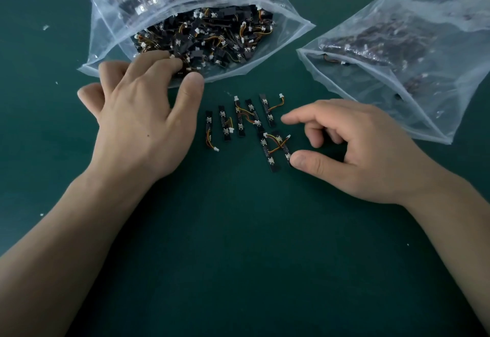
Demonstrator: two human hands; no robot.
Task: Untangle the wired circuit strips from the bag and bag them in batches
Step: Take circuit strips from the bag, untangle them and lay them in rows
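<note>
A clear plastic bag (106,31) lies open at the top left, full of tangled black circuit strips (212,37) with orange and yellow wires. My left hand (140,103) reaches into its mouth, and the fingertips curl into the pile of strips there. Several loose strips (240,122) lie in a row on the green mat below the bag. Two more strips (274,148) lie crossed just right of the row. My right hand (352,148) hovers beside them, its thumb tip touching the end of one strip and its index finger stretched out above.
A second clear bag (397,45) holding more strips lies at the right, its mouth facing the middle. The green mat (238,230) covers the whole surface. Small white scraps (45,27) dot the left side.
</note>
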